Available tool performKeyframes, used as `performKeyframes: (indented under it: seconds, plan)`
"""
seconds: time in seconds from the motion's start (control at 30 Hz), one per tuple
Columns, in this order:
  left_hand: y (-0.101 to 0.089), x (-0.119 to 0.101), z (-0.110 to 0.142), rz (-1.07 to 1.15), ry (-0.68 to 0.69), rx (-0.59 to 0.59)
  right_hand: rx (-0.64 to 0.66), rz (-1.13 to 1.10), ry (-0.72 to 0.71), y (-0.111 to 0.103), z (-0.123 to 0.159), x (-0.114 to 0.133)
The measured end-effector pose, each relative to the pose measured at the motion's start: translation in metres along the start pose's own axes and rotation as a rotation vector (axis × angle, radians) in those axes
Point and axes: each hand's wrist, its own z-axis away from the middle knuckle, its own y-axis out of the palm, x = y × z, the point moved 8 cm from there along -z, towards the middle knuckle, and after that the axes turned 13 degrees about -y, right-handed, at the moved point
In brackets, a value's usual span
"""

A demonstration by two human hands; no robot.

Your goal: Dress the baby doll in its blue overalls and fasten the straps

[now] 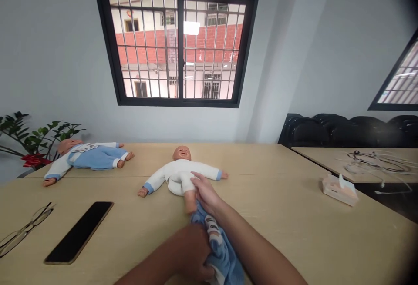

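Observation:
A baby doll (182, 167) in a white top with blue cuffs lies on its back, head toward the window and arms spread. My right hand (205, 192) is wrapped around the doll's leg on the right, its fingers at the thigh. Below the bare foot, blue doll overalls (225, 250) with a white printed patch hang bunched toward me. My left hand (193, 250) is closed on this cloth, left of my right forearm. Part of the overalls is hidden by my hands and forearm.
A second doll (94, 158) in blue overalls lies at the far left, near a potted plant (42, 135). Eyeglasses (28, 228) and a black phone (80, 233) rest at the left front. A tissue box (339, 190) stands right. Cables (375, 163) lie on another table.

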Motion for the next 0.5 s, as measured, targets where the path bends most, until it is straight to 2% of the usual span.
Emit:
performKeyframes:
  seconds: [0.07, 0.13, 0.23, 0.33, 0.43, 0.5]
  plan:
    - [-0.001, 0.003, 0.0, -0.032, -0.035, -0.005, -0.054, -0.064, -0.015, -0.012, 0.001, 0.006]
    - [-0.009, 0.009, 0.002, -0.017, -0.078, -0.006, -0.014, -0.037, -0.001, -0.017, 0.007, 0.01]
    - [-0.034, 0.02, 0.009, 0.094, -0.143, -0.007, 0.204, -0.005, 0.067, -0.011, 0.02, 0.011]
    - [-0.057, 0.028, 0.015, 0.222, -0.164, -0.029, 0.427, -0.016, 0.222, -0.003, 0.036, 0.007]
    - [-0.065, 0.033, 0.017, 0.273, -0.189, -0.058, 0.512, 0.013, 0.329, -0.004, 0.044, 0.006]
    - [-0.063, 0.037, 0.017, 0.266, -0.2, -0.054, 0.514, 0.0, 0.32, -0.003, 0.044, 0.01]
